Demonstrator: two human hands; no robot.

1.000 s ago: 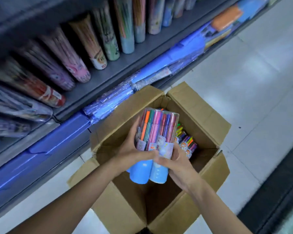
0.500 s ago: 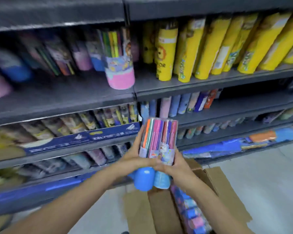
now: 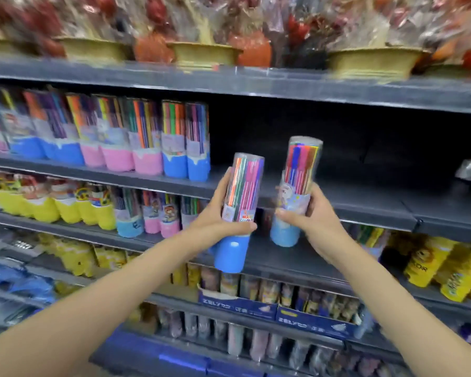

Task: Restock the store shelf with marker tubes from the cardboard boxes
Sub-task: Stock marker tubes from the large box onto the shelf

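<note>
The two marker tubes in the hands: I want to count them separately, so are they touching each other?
Apart. The head view shows dark shelf between the left tube and the right tube.

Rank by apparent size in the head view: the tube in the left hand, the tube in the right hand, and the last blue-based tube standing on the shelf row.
1-2. Left-hand tube and right-hand tube: alike, unranked.
3. Shelf tube: smallest, but farther away, so unsure.
</note>
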